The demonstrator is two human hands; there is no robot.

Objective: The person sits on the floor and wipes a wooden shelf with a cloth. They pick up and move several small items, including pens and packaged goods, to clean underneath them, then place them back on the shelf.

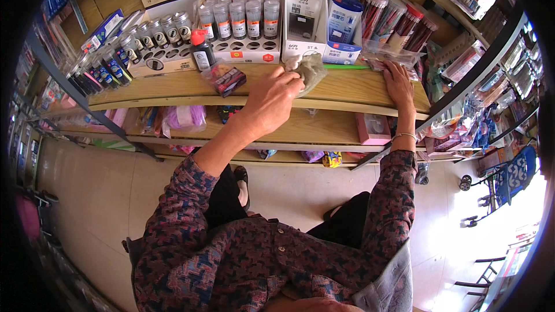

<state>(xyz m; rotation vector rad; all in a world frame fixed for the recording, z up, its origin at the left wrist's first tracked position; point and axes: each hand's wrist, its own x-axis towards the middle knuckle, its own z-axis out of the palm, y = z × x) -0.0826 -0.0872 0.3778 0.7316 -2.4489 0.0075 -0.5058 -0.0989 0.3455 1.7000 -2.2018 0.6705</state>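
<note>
My left hand (274, 100) is closed on a crumpled grey-green cloth (313, 74), which touches the wooden shelf (264, 84) in front of a white display box. My right hand (398, 83) lies with its fingers spread over flat plastic packets (409, 69) at the shelf's right end. Between the cloth and those packets stretches a thin green strip (346, 67) along the box fronts. Left of my left hand sits a small dark wrapped packet (225, 79). Just behind it stands a black bottle with a red cap (201, 50).
Clear tubes of thin rods (237, 19) fill a cardboard display at the back. Tall tubs of pens or refills (407, 24) stand at back right. Below, a lower shelf holds purple yarn (186, 117) and a pink box (373, 129). A blue stroller (516, 177) is at right.
</note>
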